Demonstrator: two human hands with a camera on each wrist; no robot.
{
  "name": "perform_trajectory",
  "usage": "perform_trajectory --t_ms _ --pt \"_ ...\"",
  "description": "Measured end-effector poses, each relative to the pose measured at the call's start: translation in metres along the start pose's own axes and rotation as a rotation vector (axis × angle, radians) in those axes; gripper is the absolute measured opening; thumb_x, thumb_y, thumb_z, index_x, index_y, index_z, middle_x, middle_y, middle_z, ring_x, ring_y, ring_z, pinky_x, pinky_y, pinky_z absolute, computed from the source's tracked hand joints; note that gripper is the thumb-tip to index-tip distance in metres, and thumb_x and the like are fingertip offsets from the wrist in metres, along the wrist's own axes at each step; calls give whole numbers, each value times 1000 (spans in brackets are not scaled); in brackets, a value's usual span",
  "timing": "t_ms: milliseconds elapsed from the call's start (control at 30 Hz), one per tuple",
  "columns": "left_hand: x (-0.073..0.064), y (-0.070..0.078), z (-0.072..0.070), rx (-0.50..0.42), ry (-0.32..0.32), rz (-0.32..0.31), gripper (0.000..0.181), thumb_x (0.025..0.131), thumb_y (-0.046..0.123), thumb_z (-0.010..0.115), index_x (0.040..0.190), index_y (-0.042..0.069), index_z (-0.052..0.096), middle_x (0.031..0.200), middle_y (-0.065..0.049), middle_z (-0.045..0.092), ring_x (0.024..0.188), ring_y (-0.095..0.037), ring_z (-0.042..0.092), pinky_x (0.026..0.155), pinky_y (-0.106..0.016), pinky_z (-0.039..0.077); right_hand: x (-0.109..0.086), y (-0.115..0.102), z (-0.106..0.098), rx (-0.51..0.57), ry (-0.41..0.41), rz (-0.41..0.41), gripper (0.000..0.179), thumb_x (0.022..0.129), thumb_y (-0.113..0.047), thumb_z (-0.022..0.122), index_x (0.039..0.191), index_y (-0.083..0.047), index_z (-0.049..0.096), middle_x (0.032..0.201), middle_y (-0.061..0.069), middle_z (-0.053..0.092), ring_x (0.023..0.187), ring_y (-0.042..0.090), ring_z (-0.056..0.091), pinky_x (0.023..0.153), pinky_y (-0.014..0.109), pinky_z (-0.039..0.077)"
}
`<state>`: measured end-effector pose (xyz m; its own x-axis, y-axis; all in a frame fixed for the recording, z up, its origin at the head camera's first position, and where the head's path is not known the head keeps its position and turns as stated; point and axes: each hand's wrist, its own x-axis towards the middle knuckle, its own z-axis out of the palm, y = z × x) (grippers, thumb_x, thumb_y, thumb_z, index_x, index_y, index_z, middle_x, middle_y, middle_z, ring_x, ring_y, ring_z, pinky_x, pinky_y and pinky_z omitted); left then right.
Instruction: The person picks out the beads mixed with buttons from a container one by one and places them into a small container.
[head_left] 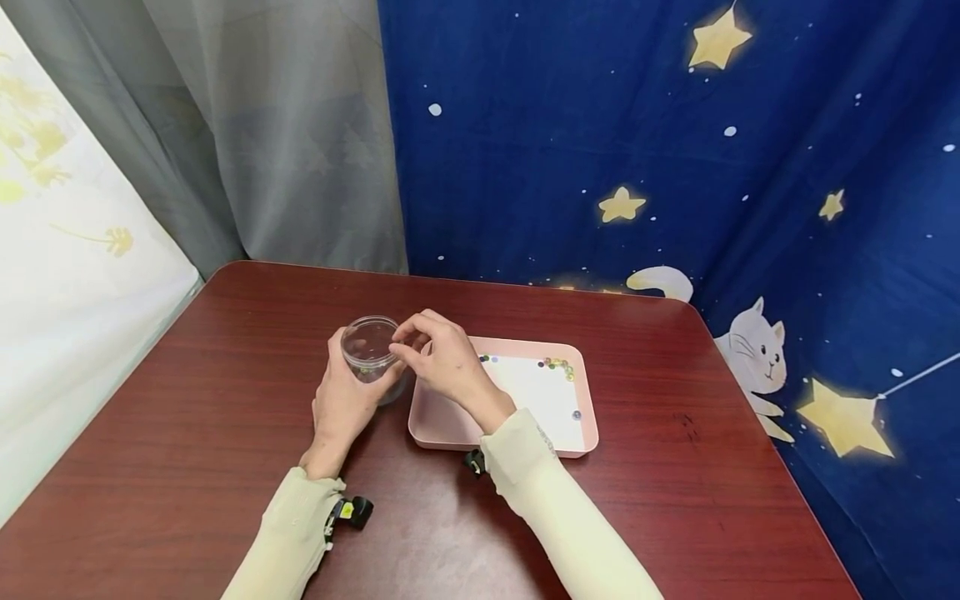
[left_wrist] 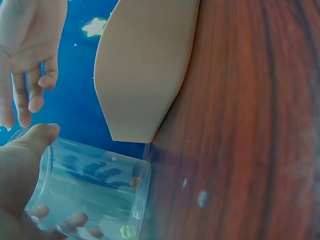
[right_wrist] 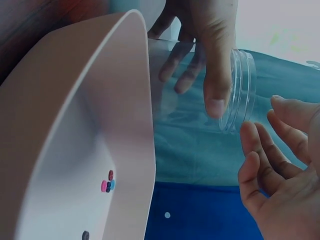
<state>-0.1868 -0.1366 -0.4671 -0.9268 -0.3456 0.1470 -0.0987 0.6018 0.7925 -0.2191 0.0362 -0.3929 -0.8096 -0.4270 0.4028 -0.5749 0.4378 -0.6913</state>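
Observation:
My left hand [head_left: 348, 402] grips a clear round jar [left_wrist: 100, 167] round its side and holds it tilted, its mouth uncovered. A few small coloured pieces [left_wrist: 127, 231] show at the jar's bottom in the left wrist view. Over the mouth hovers my right hand [head_left: 447, 358], fingers bent loosely and thumb apart from them; I see nothing between them in the right wrist view [right_wrist: 287, 170]. Just right of the jar is a pink tray [head_left: 442, 425] with a white bottom. Small coloured beads [head_left: 558, 365] lie along its far side, and a single bead [head_left: 577, 415] sits near the right wall.
The tray stands on a reddish-brown wooden table [head_left: 675, 483]. Behind the table hang a grey curtain [head_left: 300, 150] and a blue curtain [head_left: 525, 167] with stars. A white patterned cloth [head_left: 75, 250] hangs at the left. Both wrists carry small black cameras [head_left: 360, 512].

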Motion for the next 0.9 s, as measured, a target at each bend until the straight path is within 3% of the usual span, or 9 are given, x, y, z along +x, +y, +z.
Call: perform_trajectory --t_ms 467,900 --pt "0 0 2 -6 14 -16 106 77 75 77 160 38 23 148 -14 61 126 -44 63 97 -65 46 -12 15 -13 -112 3 43 6 96 -23 76 98 -18 73 99 0 70 91 17 71 75 26 52" --pt "-2 1 2 -11 10 -20 107 76 76 77 160 39 22 146 -12 62 125 -43 64 97 -65 47 -26 33 -28 -195 5 114 11 95 -27 77 100 -17 74 105 3 68 107 23 67 94 39 55"
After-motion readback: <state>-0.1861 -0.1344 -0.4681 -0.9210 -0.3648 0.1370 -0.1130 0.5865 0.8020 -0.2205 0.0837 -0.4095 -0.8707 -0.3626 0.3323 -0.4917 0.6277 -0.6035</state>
